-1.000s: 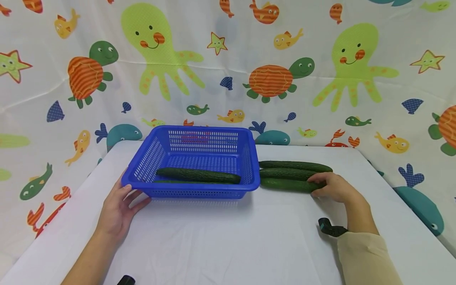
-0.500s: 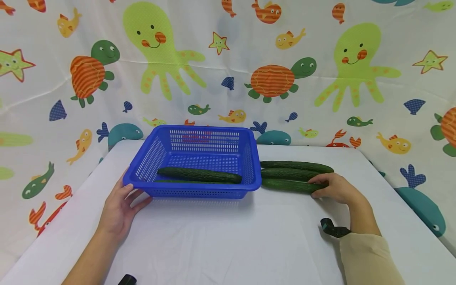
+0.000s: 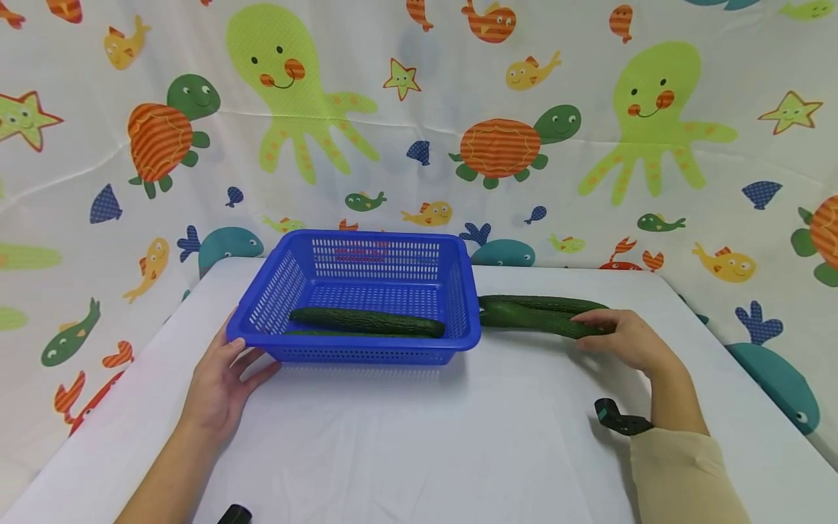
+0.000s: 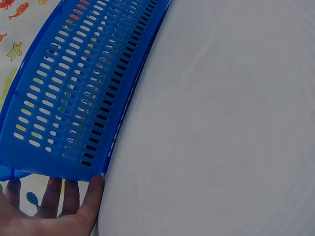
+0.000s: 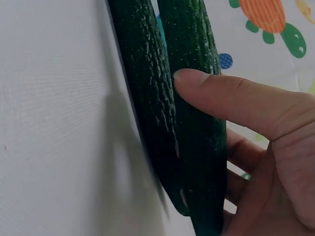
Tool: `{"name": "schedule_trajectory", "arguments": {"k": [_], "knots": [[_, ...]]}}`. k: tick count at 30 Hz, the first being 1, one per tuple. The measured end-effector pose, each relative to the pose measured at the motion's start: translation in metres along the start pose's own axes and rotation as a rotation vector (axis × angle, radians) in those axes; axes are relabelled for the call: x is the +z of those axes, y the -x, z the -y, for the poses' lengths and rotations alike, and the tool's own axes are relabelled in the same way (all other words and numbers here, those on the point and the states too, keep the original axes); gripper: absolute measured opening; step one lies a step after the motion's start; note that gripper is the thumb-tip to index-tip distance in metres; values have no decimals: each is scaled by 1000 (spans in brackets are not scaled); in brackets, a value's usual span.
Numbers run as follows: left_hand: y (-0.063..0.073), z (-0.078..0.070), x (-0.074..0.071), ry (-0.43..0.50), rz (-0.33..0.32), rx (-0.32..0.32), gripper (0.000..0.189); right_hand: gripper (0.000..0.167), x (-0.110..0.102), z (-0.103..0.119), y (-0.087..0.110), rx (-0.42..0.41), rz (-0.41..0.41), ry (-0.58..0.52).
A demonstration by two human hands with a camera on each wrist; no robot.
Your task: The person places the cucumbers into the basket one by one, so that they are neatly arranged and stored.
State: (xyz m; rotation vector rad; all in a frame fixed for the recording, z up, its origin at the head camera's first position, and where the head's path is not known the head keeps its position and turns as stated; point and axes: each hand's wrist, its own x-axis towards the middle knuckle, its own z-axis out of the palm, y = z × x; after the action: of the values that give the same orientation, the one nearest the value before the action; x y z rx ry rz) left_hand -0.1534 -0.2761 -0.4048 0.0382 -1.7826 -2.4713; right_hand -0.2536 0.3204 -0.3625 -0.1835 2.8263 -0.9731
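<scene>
Pinching cucumber near its end, right-hand grip sets thumb opposite fingers, likely for easy control; it is right of blue slotted basket, close to second cucumber. Left-hand grip, fingers extended, touches basket corner, probably steadying it.

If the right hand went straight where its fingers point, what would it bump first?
Likely the blue basket, reached first by the cucumber the right hand holds; depth there is unclear.
</scene>
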Motion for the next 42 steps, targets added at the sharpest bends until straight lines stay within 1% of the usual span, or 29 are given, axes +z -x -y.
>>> {"name": "schedule_trajectory", "arguments": {"k": [6, 11, 16, 20, 24, 29, 33, 38, 42], "knots": [[2, 1, 1, -6, -7, 4, 60, 59, -4, 4, 1, 46, -56, -38], [1, 0, 0, -9, 2, 4, 60, 59, -5, 9, 2, 48, -111, -61], [-1, 0, 0, -26, 4, 8, 60, 56, -5, 18, 5, 19, -221, -71], [0, 1, -1, -28, 12, 18, 59, 54, -6, 28, 6, 21, -298, -92], [0, 2, -3, -19, 9, 27, 59, 52, -7, 39, 3, 25, -329, -121], [1, 4, -2, -2, 9, 24, 59, 48, -7, 49, 0, -18, -365, -119], [1, 5, -2, -4, 4, 24, 59, 50, -5, 57, -5, -38, -370, -133], [0, 3, -1, -12, 10, 21, 59, 50, -3, 66, -10, -62, -381, -140], [-1, 2, -2, -15, 12, 22, 59, 50, -1, 78, -15, -79, -366, -161]]}}
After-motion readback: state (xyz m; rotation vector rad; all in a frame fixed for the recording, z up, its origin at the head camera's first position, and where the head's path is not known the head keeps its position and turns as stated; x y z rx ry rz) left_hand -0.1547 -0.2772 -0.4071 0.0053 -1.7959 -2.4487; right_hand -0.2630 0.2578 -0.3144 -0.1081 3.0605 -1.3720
